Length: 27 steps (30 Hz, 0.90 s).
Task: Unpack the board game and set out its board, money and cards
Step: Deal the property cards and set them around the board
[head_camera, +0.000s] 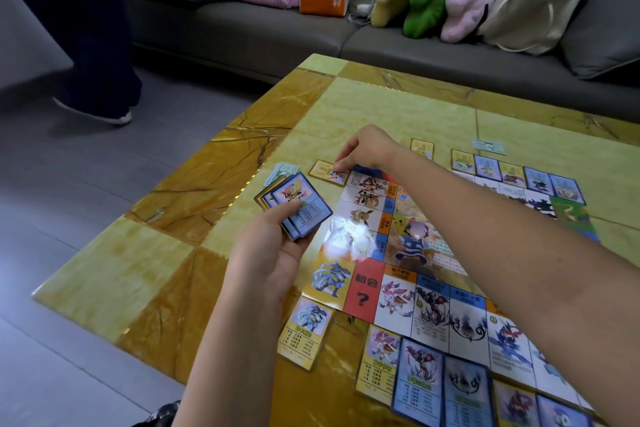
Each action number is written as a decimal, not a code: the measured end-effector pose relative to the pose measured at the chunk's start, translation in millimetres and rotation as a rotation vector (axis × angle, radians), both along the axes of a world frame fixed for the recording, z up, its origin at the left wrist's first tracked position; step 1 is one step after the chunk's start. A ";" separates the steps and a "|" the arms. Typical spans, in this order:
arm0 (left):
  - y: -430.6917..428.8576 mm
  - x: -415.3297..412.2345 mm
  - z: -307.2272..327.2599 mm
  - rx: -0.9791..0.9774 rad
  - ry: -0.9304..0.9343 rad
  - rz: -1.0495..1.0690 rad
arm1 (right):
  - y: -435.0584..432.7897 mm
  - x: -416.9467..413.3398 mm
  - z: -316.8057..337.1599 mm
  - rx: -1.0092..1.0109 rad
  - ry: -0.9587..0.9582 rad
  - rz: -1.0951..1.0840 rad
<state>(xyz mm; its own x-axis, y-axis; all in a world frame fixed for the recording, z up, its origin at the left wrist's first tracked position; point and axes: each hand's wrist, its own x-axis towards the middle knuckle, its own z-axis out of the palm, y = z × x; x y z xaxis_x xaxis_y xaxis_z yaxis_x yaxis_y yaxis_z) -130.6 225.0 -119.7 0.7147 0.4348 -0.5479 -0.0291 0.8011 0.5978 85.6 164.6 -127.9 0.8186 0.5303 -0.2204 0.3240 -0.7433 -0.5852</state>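
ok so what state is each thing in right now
board, unfolded flat on the table
card stack, fanned face up, gripped in left hand
yellow card, flat by the board's corner, pinched by right hand
near card row, laid face up
far card row, laid face up
banknote, lying flat

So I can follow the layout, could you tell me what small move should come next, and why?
Probably release the yellow card that the right hand sets by the far corner of the board, then take the next card off the stack in the left hand: the squares along that edge have no cards beside them.
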 end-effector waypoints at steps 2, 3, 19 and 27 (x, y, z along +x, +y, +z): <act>-0.2 0.5 -0.6 -0.004 -0.004 0.003 | -0.1 -1.4 -1.1 0.036 0.004 -0.009; 0.0 0.3 -0.8 -0.009 -0.010 0.005 | -0.2 -3.4 -0.9 0.078 0.006 -0.023; -14.6 -4.1 -6.6 0.338 0.010 -0.323 | -105.6 -112.3 25.7 0.679 0.328 -0.181; -39.3 -17.8 -2.5 0.538 0.022 -0.531 | -138.5 -165.9 13.6 0.824 0.517 -0.322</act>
